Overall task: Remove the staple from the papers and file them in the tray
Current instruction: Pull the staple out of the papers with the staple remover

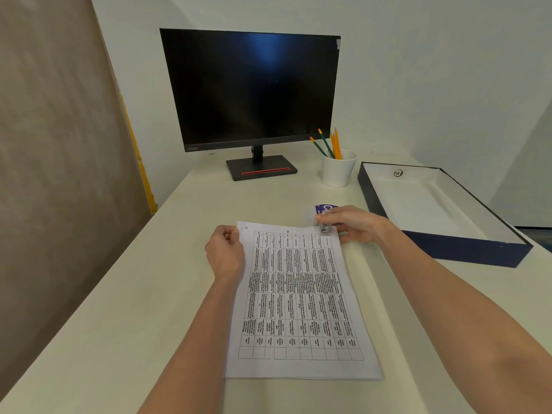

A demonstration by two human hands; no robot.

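The printed papers (298, 303) lie flat on the desk in front of me, covered by a table of text. My left hand (224, 252) is at the far left corner of the sheets with its fingers curled, pinching the paper's edge. My right hand (354, 224) grips a small clear-and-metal staple remover (325, 227) at the far right corner of the papers. The staple itself is too small to make out. The tray (373, 192), dark blue outside and white inside, sits to the right.
A black monitor (254, 88) stands at the back of the cream desk. A white cup (337, 171) of pencils is next to the tray. A small blue box (324, 208) lies just behind my right hand. A brown partition borders the left.
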